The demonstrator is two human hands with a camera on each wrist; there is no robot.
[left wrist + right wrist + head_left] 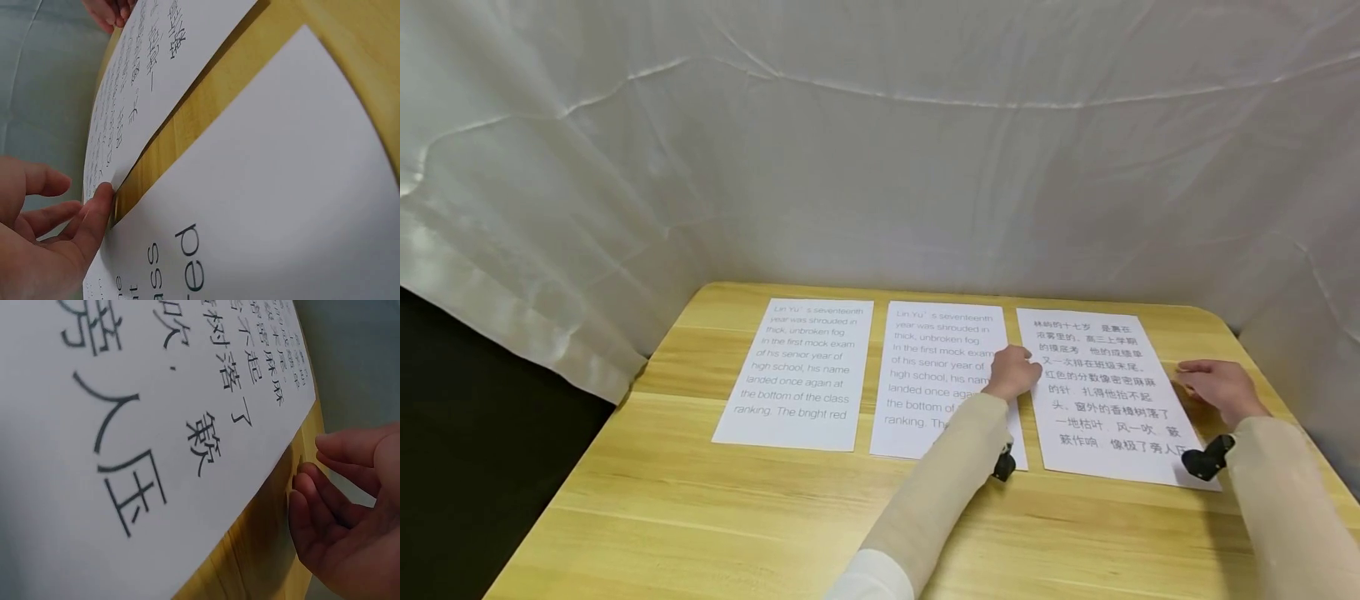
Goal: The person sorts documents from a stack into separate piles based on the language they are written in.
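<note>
Three printed paper sheets lie side by side on a wooden table. The rightmost sheet (pixel 1097 392) bears Chinese text; the middle sheet (pixel 925 375) and left sheet (pixel 793 375) carry English text. My left hand (pixel 1013 372) is over the gap between the middle and Chinese sheets, covering part of the middle one. In the left wrist view, a fingertip (pixel 105 190) touches the Chinese sheet's left edge, the other fingers loosely bent. Beside that sheet's right edge, my right hand (pixel 1221 390) rests near the tabletop, its fingers (pixel 306 494) loosely curled with nothing between them.
The wooden table (pixel 700 500) has rounded far corners. Behind it hangs a pale, wrinkled curtain (pixel 880 183), which also runs along both sides. A dark area (pixel 475 450) lies beyond the table's left edge. Both wrists wear small black devices (pixel 1207 458).
</note>
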